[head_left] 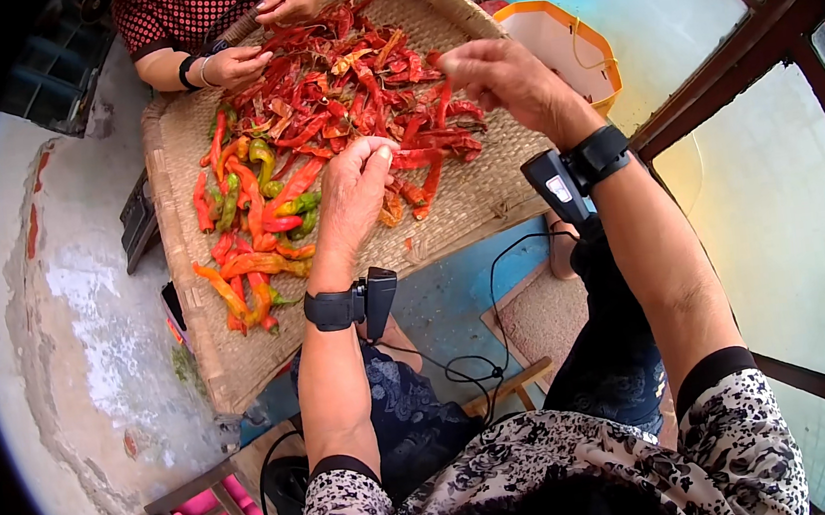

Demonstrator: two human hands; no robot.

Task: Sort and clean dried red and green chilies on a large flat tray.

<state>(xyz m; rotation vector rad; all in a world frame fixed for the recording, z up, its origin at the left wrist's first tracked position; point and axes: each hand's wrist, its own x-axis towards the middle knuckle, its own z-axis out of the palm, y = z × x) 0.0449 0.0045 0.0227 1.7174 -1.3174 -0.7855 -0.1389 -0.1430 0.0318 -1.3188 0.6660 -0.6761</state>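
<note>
A heap of dried red chili peppers (353,78) lies on a large woven tray (494,173). Fresher red, orange and green chili peppers (247,210) are gathered at the tray's left side. My left hand (353,191) is closed in a pinch at the near edge of the dried heap, on the end of a red chili pepper (417,156) that points to the right. Raised over the right side of the heap, my right hand (513,86) has its thumb and fingers drawn together. What they hold, if anything, is too small to make out.
Across the tray, a co-worker's hands (237,67) work at the heap's far left. An orange-rimmed bucket (603,61) stands beyond my right hand. Framed glass panes (781,219) run along the right, a worn wall (85,302) along the left. Black cables (497,299) hang below the tray.
</note>
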